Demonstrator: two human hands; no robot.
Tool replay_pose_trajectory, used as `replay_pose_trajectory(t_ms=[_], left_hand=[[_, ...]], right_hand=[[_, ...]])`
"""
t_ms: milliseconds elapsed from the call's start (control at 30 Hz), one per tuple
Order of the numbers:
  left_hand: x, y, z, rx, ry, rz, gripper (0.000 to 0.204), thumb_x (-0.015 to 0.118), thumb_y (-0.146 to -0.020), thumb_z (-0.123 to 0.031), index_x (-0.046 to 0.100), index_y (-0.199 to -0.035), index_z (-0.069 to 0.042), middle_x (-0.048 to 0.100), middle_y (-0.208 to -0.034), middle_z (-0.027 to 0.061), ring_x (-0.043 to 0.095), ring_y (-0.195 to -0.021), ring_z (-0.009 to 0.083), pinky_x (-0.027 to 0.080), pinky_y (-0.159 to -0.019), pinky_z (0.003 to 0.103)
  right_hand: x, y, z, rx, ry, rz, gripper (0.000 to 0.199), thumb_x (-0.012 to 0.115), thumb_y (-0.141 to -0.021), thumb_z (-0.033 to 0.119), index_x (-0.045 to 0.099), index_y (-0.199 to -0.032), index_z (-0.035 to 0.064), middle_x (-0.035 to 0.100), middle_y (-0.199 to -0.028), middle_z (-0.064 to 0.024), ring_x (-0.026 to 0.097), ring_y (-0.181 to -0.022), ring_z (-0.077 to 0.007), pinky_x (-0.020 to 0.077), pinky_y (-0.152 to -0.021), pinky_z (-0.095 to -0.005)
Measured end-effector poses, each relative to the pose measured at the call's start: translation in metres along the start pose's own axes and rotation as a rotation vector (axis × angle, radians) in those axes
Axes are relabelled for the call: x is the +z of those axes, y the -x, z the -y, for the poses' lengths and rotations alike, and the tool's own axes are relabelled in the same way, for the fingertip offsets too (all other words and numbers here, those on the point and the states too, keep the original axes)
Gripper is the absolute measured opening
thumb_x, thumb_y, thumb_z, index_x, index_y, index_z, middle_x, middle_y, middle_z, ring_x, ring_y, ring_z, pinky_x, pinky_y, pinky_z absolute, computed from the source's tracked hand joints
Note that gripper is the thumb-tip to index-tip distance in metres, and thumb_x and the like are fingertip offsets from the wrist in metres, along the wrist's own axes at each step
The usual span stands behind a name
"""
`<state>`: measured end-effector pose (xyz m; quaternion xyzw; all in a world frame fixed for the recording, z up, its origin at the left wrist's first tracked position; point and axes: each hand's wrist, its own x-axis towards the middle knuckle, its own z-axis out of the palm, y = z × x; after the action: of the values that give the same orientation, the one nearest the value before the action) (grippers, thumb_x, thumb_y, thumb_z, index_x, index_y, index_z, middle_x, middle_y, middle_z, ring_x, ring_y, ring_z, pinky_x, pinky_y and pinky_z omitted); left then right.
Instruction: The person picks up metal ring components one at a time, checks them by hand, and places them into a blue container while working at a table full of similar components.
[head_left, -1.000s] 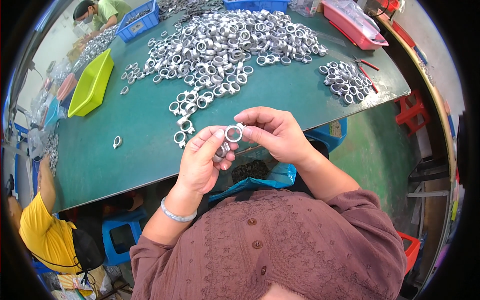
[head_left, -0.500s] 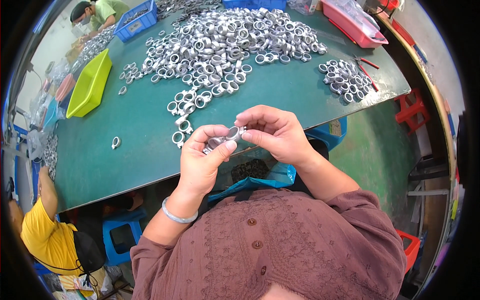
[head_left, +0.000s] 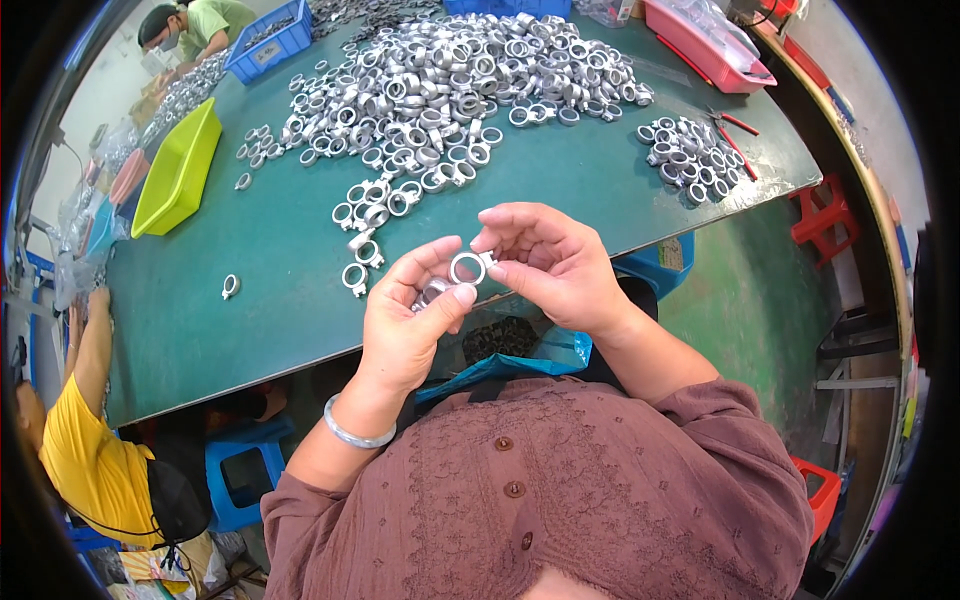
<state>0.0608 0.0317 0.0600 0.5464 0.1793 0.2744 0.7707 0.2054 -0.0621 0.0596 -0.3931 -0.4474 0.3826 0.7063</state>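
Right at the centre, the left fingers [head_left: 443, 312] grip a silver metal ring [head_left: 454, 264], its open face toward the camera and the thumb at its lower edge. Another ring [head_left: 432, 291] lies against the same palm, partly hidden. At three o'clock on the upright ring sits its small lug, with the bent thumb and forefinger of the right hand [head_left: 545, 262] around it; whether they actually press on it I cannot tell. Outward from there, a loose string of rings [head_left: 375, 214] lies at ten o'clock on the green counter [head_left: 280, 335], joining the big heap of rings [head_left: 440, 90] at twelve. One stray ring [head_left: 231, 287] sits at nine. A smaller pile [head_left: 693, 162] lies at two, just beside red-handled pliers [head_left: 740, 125]. Farther off come a yellow-green bin [head_left: 180, 170] between nine and ten, a blue bin [head_left: 270, 48] near eleven and a yellow-sleeved co-worker [head_left: 90, 455] at eight.
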Motion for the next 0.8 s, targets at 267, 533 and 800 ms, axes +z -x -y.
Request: replay_pose_trajectory(t_ms=[267, 533, 800], left_hand=[[-0.001, -0.002, 0.004, -0.064, 0.094, -0.017, 0.024, 0.059, -0.08, -0.004, 0.057, -0.103, -0.001, 0.061, -0.085, 0.0019, 0.052, -0.064, 0.0055, 0.041, -0.052, 0.017], [-0.003, -0.003, 0.005, -0.07, 0.135, 0.018, 0.025, 0.054, -0.083, -0.005, 0.057, -0.108, -0.003, 0.06, -0.085, 0.0023, 0.052, -0.067, 0.0063, 0.041, -0.054, 0.018], [-0.003, -0.002, 0.003, -0.085, 0.122, -0.001, 0.023, 0.052, -0.084, -0.006, 0.057, -0.107, -0.003, 0.06, -0.085, 0.0033, 0.052, -0.067, 0.0068, 0.042, -0.054, 0.018]], right_hand=[[0.001, 0.001, -0.003, -0.127, 0.109, 0.087, 0.043, 0.052, -0.077, -0.012, 0.044, -0.117, 0.0006, 0.054, -0.1, -0.008, 0.054, -0.091, -0.0135, 0.0442, -0.081, -0.0277], [0.008, -0.002, -0.005, -0.32, 0.342, 0.07, 0.043, 0.057, -0.072, -0.011, 0.048, -0.113, -0.0003, 0.057, -0.092, -0.0071, 0.057, -0.081, -0.0131, 0.047, -0.073, -0.0256], [0.008, -0.001, -0.003, -0.304, 0.408, 0.044, 0.047, 0.064, -0.068, -0.006, 0.049, -0.112, 0.001, 0.056, -0.092, -0.0074, 0.056, -0.078, -0.0149, 0.0465, -0.07, -0.0258]])
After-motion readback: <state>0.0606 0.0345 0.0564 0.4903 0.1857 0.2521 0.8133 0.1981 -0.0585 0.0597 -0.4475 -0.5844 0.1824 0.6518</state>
